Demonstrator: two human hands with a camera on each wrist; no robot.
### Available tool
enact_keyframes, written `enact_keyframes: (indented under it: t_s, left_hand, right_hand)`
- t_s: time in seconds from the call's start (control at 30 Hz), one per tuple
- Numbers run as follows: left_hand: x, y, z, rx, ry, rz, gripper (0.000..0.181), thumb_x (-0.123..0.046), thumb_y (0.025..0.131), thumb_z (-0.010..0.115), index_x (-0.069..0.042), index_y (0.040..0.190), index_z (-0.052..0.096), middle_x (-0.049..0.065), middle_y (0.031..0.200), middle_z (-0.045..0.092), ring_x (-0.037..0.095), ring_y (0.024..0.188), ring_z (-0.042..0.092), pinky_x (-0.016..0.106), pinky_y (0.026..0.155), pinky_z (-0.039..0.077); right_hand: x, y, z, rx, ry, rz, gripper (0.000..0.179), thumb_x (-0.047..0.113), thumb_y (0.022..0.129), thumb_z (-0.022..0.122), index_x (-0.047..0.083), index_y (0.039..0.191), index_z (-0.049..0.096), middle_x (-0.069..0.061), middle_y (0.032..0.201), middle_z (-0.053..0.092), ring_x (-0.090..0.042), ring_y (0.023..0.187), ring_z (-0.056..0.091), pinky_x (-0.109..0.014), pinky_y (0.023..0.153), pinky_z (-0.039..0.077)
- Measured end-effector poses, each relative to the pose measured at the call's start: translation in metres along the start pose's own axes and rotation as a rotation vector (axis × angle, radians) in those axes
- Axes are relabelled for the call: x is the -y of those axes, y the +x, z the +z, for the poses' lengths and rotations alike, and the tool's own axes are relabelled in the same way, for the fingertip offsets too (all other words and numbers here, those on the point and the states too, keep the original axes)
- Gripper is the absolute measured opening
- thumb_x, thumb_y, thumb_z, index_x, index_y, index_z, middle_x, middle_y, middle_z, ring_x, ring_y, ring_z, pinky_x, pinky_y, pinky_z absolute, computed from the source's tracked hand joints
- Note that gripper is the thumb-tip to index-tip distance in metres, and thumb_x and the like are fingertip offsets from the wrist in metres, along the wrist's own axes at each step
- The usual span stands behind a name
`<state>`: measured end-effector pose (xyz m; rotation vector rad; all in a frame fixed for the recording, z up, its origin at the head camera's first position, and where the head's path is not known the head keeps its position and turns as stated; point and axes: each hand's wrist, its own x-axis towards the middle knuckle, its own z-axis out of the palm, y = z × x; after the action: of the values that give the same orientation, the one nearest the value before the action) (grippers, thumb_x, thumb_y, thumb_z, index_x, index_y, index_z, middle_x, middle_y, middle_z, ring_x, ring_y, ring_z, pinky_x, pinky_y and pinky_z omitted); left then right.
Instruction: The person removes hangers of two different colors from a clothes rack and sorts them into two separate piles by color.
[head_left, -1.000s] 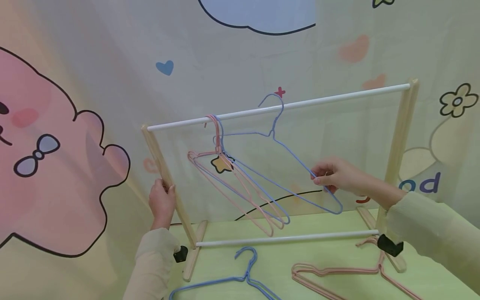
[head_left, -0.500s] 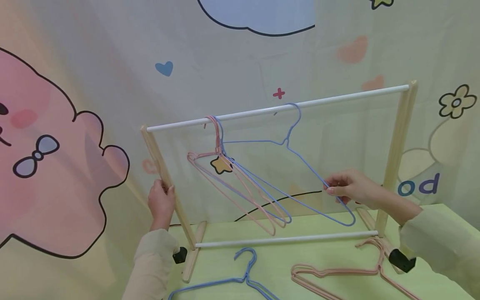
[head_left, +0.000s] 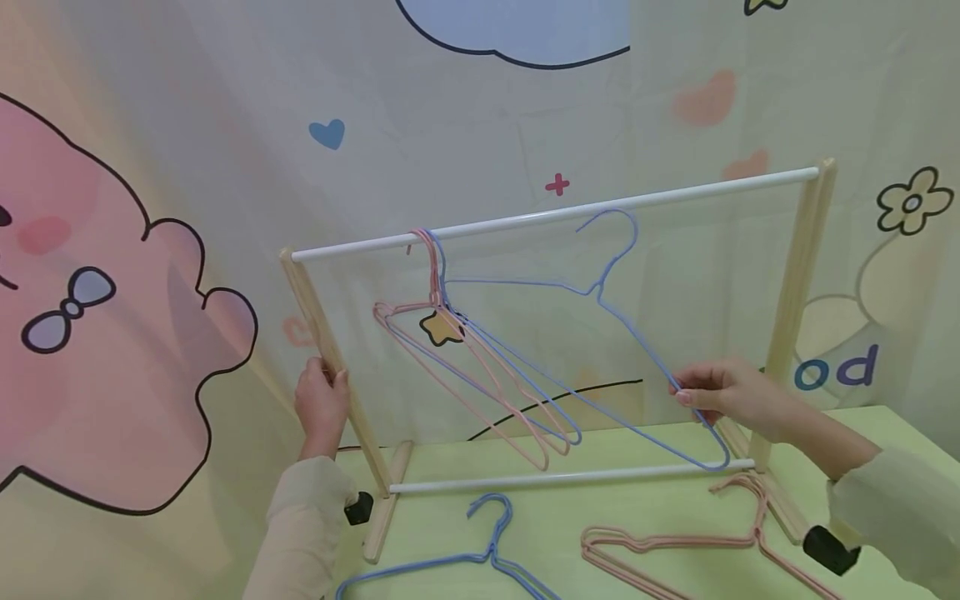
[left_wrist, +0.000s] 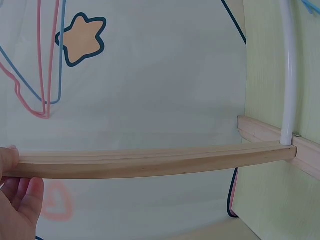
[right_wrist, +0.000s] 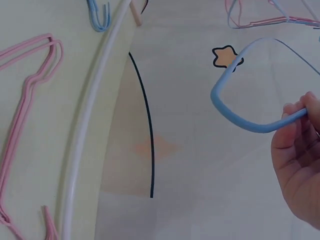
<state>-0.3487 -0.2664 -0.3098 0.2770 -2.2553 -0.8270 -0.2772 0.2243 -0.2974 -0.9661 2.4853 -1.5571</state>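
Observation:
My right hand [head_left: 738, 396] pinches the lower right corner area of a blue clothes hanger [head_left: 633, 325], thumb in front. The hanger's hook shows whole just under the top white bar [head_left: 517, 221] of a wooden-post rack; whether it touches the bar I cannot tell. In the right wrist view the rounded corner of the blue hanger [right_wrist: 240, 120] runs out of the fingertips of my right hand [right_wrist: 300, 155]. My left hand [head_left: 322, 404] grips the rack's left wooden post [head_left: 360, 417]. The left wrist view shows part of this left hand [left_wrist: 20, 195] around the post [left_wrist: 150, 162].
Pink hangers [head_left: 480, 358] and a blue one hang close together near the bar's left end. Blue hangers [head_left: 435, 567] and pink hangers [head_left: 690, 543] lie on the pale green table [head_left: 570, 533] in front. A lower white bar [head_left: 525, 482] joins the posts; a printed cloth [head_left: 480, 142] hangs behind.
My right hand has moved right and down with the blue hanger. Its hook went from above the top bar to below it. The left hand stays on the post.

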Motion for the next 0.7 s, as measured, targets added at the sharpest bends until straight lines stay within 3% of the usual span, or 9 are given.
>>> enact_keyframes:
  t_s: [0.43, 0.7]
  left_hand:
    - [0.000, 0.000, 0.001, -0.012, -0.001, 0.002, 0.021, -0.013, 0.085, 0.056, 0.003, 0.096, 0.048, 0.021, 0.087, 0.053, 0.034, 0.081, 0.050, 0.046, 0.073, 0.038]
    - [0.001, 0.001, 0.001, -0.036, 0.007, 0.024, 0.019, -0.013, 0.084, 0.057, 0.003, 0.091, 0.048, 0.021, 0.084, 0.054, 0.035, 0.079, 0.051, 0.046, 0.070, 0.038]
  right_hand:
    - [-0.035, -0.013, 0.025, 0.072, 0.174, 0.146, 0.010, 0.016, 0.087, 0.054, 0.013, 0.091, 0.063, 0.009, 0.070, 0.053, -0.005, 0.060, 0.052, -0.022, 0.054, 0.046]
    - [-0.057, -0.019, 0.047, 0.130, 0.276, 0.128, 0.011, 0.014, 0.088, 0.052, 0.009, 0.091, 0.062, 0.008, 0.069, 0.052, -0.004, 0.059, 0.052, -0.021, 0.053, 0.045]
